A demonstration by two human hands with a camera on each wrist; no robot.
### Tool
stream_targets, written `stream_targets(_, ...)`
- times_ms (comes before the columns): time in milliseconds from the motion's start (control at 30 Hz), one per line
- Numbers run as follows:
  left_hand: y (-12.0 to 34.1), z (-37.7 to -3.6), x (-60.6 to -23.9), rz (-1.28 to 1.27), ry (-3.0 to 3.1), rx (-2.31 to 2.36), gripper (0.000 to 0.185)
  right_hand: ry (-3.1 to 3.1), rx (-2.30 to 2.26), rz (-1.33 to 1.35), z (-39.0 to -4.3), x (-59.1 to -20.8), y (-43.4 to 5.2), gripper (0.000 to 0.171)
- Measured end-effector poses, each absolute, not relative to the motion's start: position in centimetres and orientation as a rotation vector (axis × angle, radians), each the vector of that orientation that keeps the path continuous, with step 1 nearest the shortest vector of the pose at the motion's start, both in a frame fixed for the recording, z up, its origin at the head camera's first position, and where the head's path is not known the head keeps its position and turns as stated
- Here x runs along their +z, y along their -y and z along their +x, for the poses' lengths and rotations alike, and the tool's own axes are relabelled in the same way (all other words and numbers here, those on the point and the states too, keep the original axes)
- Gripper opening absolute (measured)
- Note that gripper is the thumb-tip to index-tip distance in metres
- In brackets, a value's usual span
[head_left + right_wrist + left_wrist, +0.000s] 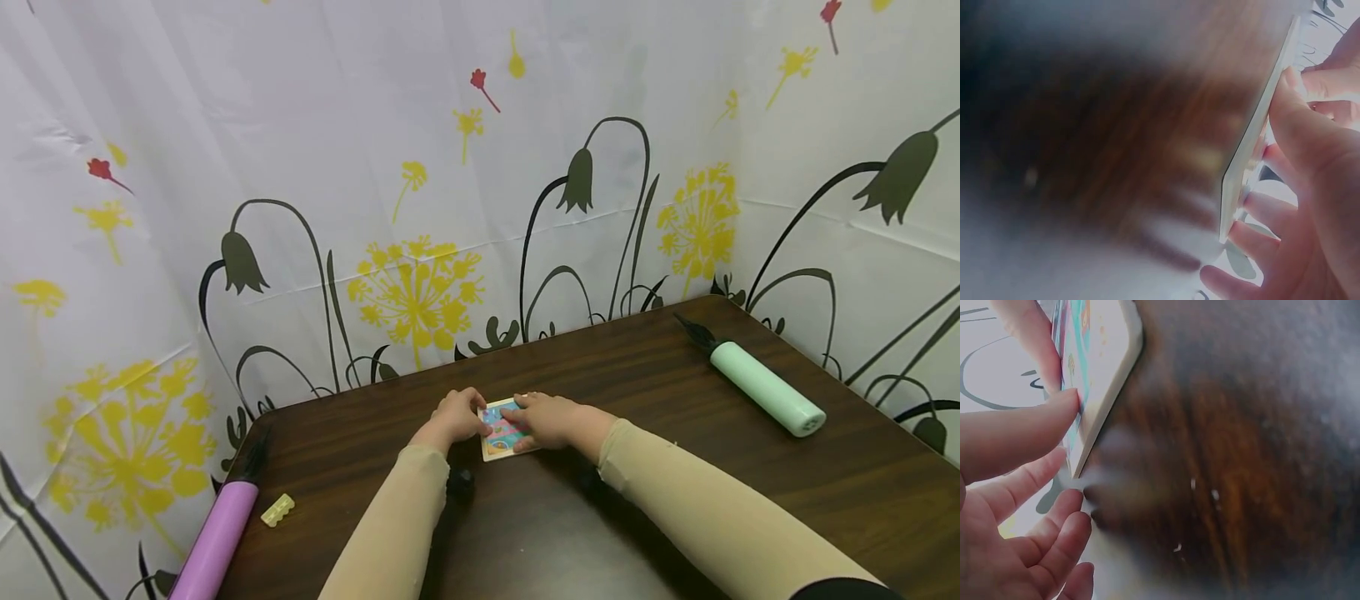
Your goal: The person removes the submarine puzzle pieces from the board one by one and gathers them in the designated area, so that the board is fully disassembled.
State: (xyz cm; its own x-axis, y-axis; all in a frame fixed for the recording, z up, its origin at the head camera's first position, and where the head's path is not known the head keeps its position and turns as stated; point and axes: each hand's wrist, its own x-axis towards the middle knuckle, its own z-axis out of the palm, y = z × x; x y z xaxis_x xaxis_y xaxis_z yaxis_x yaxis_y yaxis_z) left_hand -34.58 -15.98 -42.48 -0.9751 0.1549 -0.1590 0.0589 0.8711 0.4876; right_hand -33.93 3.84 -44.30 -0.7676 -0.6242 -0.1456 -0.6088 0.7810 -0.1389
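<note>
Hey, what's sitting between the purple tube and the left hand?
A small yellow piece, nearer the purple tube than the left hand; the head view shows it.

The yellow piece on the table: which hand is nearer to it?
Left. The left hand is right of the yellow piece and farther back; the right hand is farther right, on the picture board.
</note>
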Motion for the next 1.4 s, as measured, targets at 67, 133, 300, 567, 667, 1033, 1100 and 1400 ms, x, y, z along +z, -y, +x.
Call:
stream_targets(67,16.0,-34.5,-42.4,0.166,-2.847,0.732,0.039,-2.786,-0.134,-0.973,-33.9,-44.3,-3.9,0.075)
stream_targets(133,16.0,-34.6,-42.4,0.168,-2.842,0.732,0.039,-2.785,-0.139,-0.973,-33.8,-44.3,-3.9,0.076)
stream_targets(300,15.9,-34.7,-42.3,0.182,-2.842,0.73,0.039,-2.785,-0.154,-0.972,-33.8,-44.2,-4.0,0.077)
stream_targets(567,15.9,-35.0,-42.7,0.167,-2.846,0.793,0.039,-2.789,-0.18,-0.96,-33.8,-44.1,-4.0,0.078)
stream_targets(667,15.9,-35.3,-42.9,0.191,-2.864,0.88,0.035,-2.791,-0.177,-0.958,-33.8,-44.1,-4.0,0.078)
stream_targets(1033,15.7,-35.7,-43.1,0.165,-2.885,1.132,0.011,-2.801,-0.172,-0.95,-34.1,-44.3,-3.9,0.078)
stream_targets(1100,15.9,-35.7,-43.0,0.138,-2.877,1.213,0.01,-2.801,-0.179,-0.948,-34.1,-44.3,-3.9,0.078)
stream_targets(1400,21.4,-35.5,-41.1,-0.017,-2.86,1.386,0.008,-2.796,-0.207,-0.957,-33.7,-44.4,-3.8,0.078)
